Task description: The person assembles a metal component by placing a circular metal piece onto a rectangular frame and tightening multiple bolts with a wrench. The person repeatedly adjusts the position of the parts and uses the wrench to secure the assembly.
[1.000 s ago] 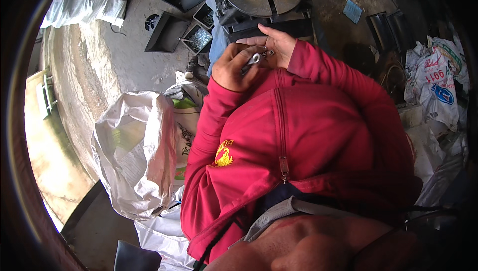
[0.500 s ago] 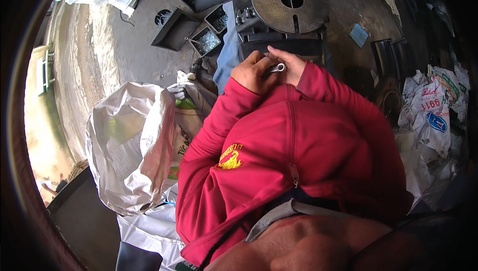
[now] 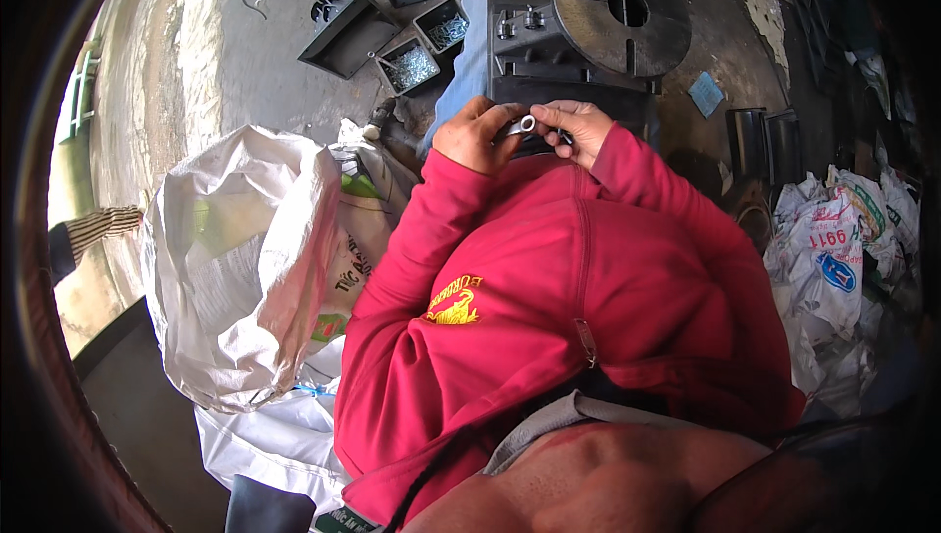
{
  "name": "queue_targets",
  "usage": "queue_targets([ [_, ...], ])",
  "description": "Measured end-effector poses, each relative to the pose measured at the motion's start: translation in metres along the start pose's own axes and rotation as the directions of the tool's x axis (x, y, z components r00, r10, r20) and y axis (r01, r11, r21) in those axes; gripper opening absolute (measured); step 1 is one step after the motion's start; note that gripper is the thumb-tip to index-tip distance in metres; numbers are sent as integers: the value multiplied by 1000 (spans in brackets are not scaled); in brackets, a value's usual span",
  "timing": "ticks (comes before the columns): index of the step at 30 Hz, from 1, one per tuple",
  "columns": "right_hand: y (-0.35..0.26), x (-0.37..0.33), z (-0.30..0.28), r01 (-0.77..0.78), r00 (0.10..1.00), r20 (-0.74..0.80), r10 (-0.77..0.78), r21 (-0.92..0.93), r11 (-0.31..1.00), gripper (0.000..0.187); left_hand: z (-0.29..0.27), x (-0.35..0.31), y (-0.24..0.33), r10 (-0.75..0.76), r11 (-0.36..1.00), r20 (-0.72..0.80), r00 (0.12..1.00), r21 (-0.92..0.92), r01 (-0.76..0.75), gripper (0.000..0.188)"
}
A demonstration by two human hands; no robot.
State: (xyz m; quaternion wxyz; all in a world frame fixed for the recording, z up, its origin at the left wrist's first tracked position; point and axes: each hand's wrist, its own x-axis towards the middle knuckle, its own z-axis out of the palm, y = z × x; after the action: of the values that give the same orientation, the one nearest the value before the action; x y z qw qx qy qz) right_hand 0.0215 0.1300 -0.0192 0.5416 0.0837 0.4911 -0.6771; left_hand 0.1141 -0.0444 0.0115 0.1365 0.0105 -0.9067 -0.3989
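Observation:
My left hand (image 3: 477, 137) is closed round a silver ring wrench, and the wrench's ring end (image 3: 527, 124) sticks out toward my right hand. Most of the handle is hidden in the fingers. My right hand (image 3: 580, 131) is closed in a pinch beside the ring, with a small dark piece (image 3: 564, 137) at its fingertips; its kind is too small to tell. Both hands are held above my lap, in front of a dark metal fixture (image 3: 524, 43) that carries a large round slotted disc (image 3: 613, 24).
Two small bins of metal fasteners (image 3: 410, 67) stand beyond my left hand, near a dark angular metal tray (image 3: 348, 38). An open white sack (image 3: 235, 268) is at my left. Printed sacks (image 3: 833, 249) lie at my right. A blue paper (image 3: 706, 94) lies on the floor.
My hands have drawn slightly apart, and the right fingers have gone from stretched out to a pinch. The round disc appears further right in view. Striped cloth at the left edge has shifted upward.

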Motion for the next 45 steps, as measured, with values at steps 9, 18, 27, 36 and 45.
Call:
queue_targets([
  [9,-3,27,3,-77,991,-90,100,224,972,29,21,-24,-90,-413,909,-130,901,-122,399,18],
  [18,7,49,7,-45,993,-87,83,366,930,32,18,-31,-91,-309,948,-58,949,63,313,19],
  [27,5,48,5,42,999,-9,-42,410,911,21,11,-29,-93,-319,931,77,945,210,297,22],
  [36,1,45,1,-4,995,95,-36,394,919,42,9,-32,-90,-330,922,65,942,238,306,23],
  [45,-1,42,11,34,998,36,-51,366,930,31,-9,-29,-89,-487,852,143,862,-141,504,23],
])
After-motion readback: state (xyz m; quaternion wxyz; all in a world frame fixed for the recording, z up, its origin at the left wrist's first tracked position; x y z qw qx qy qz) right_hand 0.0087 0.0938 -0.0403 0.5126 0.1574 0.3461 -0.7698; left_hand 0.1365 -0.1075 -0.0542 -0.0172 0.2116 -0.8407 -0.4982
